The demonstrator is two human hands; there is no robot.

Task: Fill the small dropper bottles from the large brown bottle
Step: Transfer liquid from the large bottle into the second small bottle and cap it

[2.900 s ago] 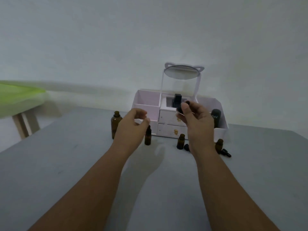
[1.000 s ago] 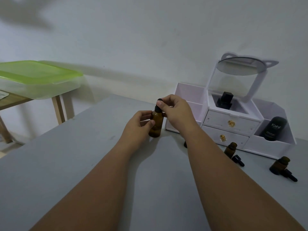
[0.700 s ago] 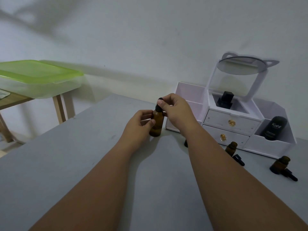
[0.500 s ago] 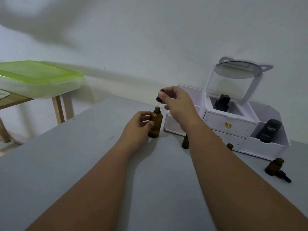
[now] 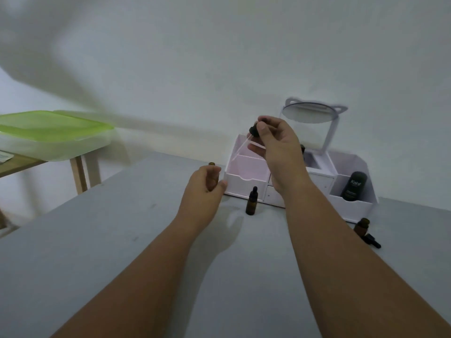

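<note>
My left hand [image 5: 203, 191] grips the large brown bottle [image 5: 211, 164] on the grey table [image 5: 122, 240]. Only the bottle's open neck shows above my fingers. My right hand [image 5: 277, 147] is raised above and to the right of it and pinches a black dropper cap [image 5: 253, 130]. The cap's glass pipette slants down to the left. A small capped brown dropper bottle [image 5: 251, 202] stands between my hands. At the far right stands another small brown bottle [image 5: 362, 226], open, with its black dropper [image 5: 372, 241] lying beside it.
A white organizer [image 5: 244, 181] with drawers and a round mirror [image 5: 310, 114] stands at the back against the wall and holds a black bottle [image 5: 352, 186]. To the left, a green-lidded plastic box [image 5: 53, 132] sits on a wooden table.
My right hand has lifted the dropper out of the large bottle and raised it up and to the right. My left hand has stayed on the bottle.
</note>
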